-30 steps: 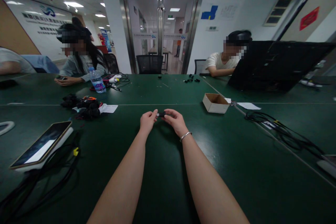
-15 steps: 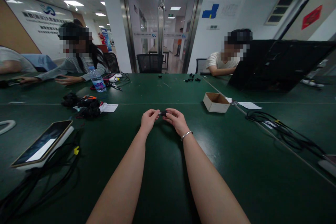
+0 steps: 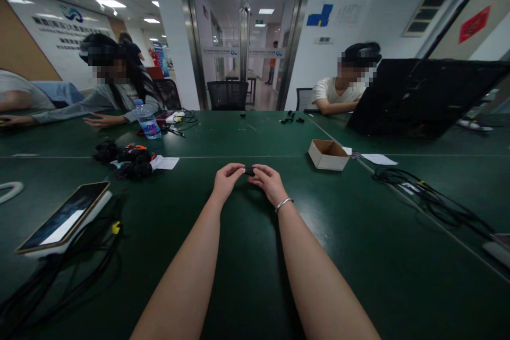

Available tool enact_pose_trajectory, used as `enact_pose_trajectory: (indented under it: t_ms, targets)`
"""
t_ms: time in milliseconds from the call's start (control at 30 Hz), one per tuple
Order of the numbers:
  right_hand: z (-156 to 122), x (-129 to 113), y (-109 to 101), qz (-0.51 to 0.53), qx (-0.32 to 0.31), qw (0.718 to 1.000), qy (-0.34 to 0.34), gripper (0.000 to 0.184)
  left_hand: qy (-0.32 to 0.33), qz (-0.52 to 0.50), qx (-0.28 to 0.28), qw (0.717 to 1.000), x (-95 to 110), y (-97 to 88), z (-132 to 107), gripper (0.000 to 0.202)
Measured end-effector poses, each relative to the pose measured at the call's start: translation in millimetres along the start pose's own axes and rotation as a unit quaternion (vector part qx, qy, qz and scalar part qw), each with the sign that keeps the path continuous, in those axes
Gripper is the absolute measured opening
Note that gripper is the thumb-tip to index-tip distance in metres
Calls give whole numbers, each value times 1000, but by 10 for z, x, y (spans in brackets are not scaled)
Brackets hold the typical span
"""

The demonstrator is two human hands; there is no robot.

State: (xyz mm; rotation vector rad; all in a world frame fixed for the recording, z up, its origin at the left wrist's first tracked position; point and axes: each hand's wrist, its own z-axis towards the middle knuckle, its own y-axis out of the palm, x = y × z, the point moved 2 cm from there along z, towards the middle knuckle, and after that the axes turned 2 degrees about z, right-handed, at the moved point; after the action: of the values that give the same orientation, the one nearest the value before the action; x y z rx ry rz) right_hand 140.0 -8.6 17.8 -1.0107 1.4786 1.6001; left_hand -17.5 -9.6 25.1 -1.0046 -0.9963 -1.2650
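Both my hands meet over the green table, around a small black piece with a silvery metal end (image 3: pixel 249 171), possibly a USB plug; its exact kind is too small to make out. The black part is pinched between thumb and fingers of my right hand (image 3: pixel 271 181), which has a silver bracelet on its wrist. At the silvery end, the fingertips of my left hand (image 3: pixel 226 181) are closed, gripping that tip. Fingers cover part of the piece. Nearest to the right hand stands an open cardboard box (image 3: pixel 328 161).
Several small black pieces (image 3: pixel 292 118) lie farther back on the table (image 3: pixel 255 281). Left are a phone (image 3: pixel 66 218), a black bundle (image 3: pixel 133 162) and a water bottle (image 3: pixel 148 121). Cables (image 3: pixel 430 196) and a black monitor (image 3: pixel 422 98) occupy the right. Co-workers sit across.
My left fingertips have shifted slightly right along the piece; my right hand stays nearly still. The co-worker at left has leaned left, and another person shows behind them.
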Motion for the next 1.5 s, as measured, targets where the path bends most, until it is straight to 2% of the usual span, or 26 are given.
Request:
enact_pose_trajectory:
  t_ms: [133, 333, 567, 667, 800, 900, 1000, 1133, 1200, 1333, 1500]
  targets:
    - [14, 8, -8, -2, 6, 1000, 6, 29, 23, -34, -12, 999, -35, -8, 15, 30]
    - [11, 2, -9, 0, 19, 1000, 3, 28, 18, -64, -17, 998, -28, 6, 15, 36]
    - [13, 0, 5, -10, 16, 1000, -1, 29, -45, -15, 16, 999, -58, 19, 8, 35]
    - [15, -3, 5, -10, 22, 1000, 2, 25, -17, 5, 11, 1000, -32, 4, 2, 30]
    - [9, -11, 5, 3, 31, 999, 11, 21, 17, -38, -24, 999, -7, 3, 0, 32]
    - [6, -10, 13, 0, 32, 999, 13, 20, -17, -54, -9, 998, -50, 23, 10, 40]
    - [6, -10, 23, -4, 32, 999, 15, 18, -61, -17, 18, 998, -94, 40, 17, 38]
    - [1, -20, 30, -5, 40, 999, 21, 14, -26, -4, 6, 1000, -56, 43, 15, 34]
    - [-1, -23, 33, -5, 38, 999, 23, 12, -27, -21, 8, 999, -41, 37, 14, 40]
    - [6, -11, 31, -9, 31, 999, 22, 12, -93, -4, 22, 995, -72, 34, 20, 38]
    - [8, -3, 25, -11, 29, 999, 26, 11, -45, -11, 27, 999, -58, 37, 32, 34]
